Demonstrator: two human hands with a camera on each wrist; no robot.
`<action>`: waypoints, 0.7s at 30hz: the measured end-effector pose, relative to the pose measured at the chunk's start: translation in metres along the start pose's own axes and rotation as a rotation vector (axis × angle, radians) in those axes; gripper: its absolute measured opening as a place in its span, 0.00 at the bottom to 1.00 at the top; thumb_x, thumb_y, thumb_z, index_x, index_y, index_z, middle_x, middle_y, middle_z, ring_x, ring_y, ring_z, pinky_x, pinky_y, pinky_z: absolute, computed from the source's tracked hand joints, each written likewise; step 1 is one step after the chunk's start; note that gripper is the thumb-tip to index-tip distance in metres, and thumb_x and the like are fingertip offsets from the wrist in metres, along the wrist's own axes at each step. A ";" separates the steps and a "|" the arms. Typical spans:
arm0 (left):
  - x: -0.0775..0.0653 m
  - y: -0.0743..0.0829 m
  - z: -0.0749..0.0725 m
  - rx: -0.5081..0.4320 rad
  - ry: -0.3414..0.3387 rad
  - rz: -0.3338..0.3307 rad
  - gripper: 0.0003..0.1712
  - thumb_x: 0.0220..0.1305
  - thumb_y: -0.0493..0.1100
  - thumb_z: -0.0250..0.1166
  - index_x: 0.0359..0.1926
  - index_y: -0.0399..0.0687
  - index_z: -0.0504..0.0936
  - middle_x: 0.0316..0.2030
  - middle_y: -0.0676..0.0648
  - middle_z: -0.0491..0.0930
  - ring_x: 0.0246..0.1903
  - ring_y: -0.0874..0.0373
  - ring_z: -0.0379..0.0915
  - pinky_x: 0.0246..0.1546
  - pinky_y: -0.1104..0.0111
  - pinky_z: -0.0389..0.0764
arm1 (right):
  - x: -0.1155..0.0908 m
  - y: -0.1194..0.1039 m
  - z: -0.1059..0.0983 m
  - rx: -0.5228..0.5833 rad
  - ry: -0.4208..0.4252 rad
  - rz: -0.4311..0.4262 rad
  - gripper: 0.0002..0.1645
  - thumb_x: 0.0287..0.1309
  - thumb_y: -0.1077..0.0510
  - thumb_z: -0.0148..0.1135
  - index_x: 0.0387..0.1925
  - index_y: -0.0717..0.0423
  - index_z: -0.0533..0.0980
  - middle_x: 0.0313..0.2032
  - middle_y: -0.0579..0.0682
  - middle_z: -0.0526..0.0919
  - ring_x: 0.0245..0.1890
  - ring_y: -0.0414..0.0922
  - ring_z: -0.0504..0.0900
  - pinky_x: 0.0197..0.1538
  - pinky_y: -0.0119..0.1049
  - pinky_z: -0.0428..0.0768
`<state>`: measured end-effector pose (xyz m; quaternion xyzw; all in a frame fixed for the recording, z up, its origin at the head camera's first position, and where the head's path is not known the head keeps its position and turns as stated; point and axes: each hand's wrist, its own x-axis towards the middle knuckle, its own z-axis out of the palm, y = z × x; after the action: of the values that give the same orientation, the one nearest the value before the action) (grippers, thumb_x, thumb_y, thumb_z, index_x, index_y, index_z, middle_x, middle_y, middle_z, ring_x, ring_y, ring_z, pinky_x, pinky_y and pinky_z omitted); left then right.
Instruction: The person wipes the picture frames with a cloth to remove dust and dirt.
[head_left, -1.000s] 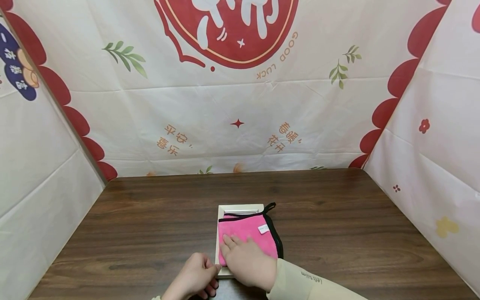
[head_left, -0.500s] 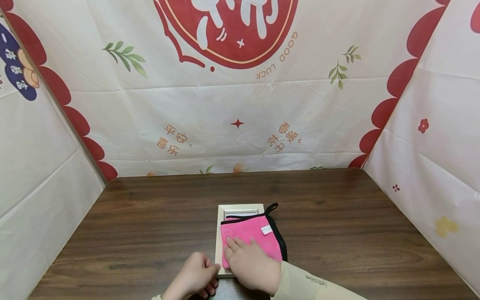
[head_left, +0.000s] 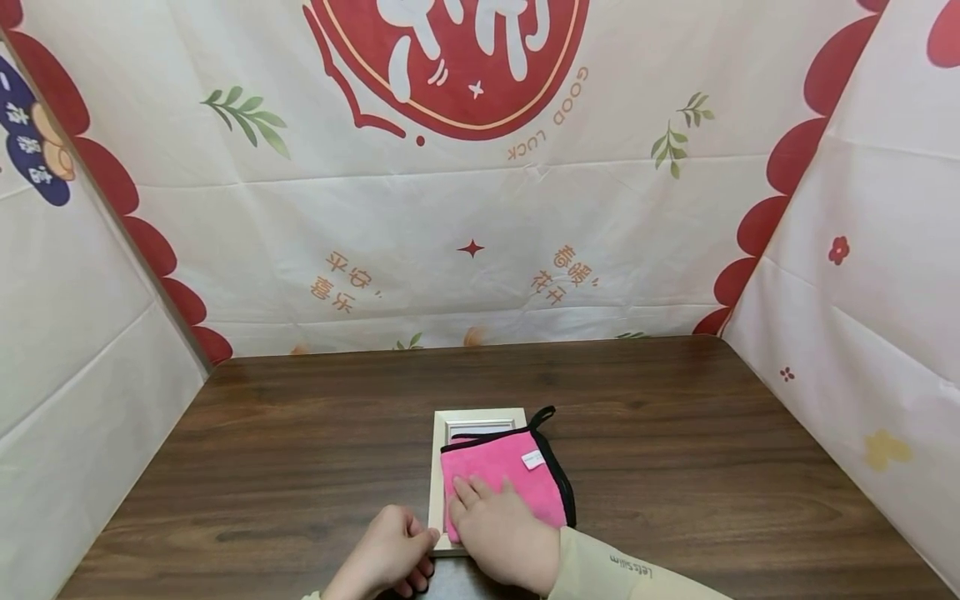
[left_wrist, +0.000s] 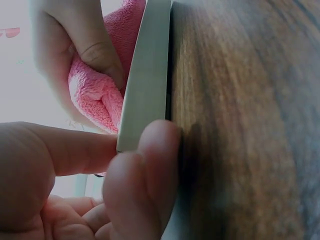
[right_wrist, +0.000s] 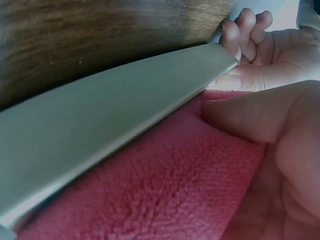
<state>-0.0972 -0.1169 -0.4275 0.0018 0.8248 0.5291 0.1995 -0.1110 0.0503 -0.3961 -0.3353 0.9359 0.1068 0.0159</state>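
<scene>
A cream picture frame [head_left: 480, 414] lies flat on the brown table. Folded over most of it is a pink cloth [head_left: 501, 465] with black edging, a white label and a black hanging loop. My right hand [head_left: 504, 533] presses on the cloth's lower part with its fingers stretched out. At the frame's near left corner, my left hand [head_left: 390, 546] pinches the edge. In the left wrist view the left thumb [left_wrist: 82, 150] sits on the frame's face and the fingertips [left_wrist: 157, 150] are against its side. The frame's lower right part is hidden beneath the cloth and right hand.
The wood-grain table [head_left: 300, 442] extends on both sides of the frame and behind it. White printed fabric [head_left: 420, 217] hangs along the back and both sides. A light sleeve [head_left: 622, 571] covers the right forearm.
The right hand and the cloth have slid slightly right and toward the near edge, baring more of the frame's left border. The left hand keeps its hold on the corner.
</scene>
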 end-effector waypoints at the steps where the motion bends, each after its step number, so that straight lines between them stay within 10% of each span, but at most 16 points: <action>1: 0.000 0.000 0.000 -0.001 0.000 0.003 0.15 0.64 0.42 0.59 0.23 0.37 0.75 0.14 0.50 0.77 0.10 0.66 0.70 0.09 0.73 0.73 | 0.000 0.000 0.000 -0.013 0.002 0.003 0.19 0.64 0.55 0.53 0.56 0.46 0.75 0.62 0.46 0.73 0.62 0.44 0.72 0.54 0.53 0.77; 21: -0.001 -0.003 -0.002 0.008 -0.004 0.061 0.13 0.64 0.41 0.59 0.24 0.41 0.70 0.14 0.50 0.75 0.11 0.64 0.69 0.09 0.72 0.72 | 0.011 -0.001 -0.002 -0.014 -0.051 0.040 0.21 0.66 0.52 0.51 0.59 0.46 0.73 0.63 0.46 0.72 0.63 0.46 0.71 0.52 0.56 0.78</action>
<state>-0.0963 -0.1201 -0.4289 0.0291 0.8259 0.5318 0.1849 -0.1185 0.0422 -0.3950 -0.3139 0.9409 0.1220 0.0352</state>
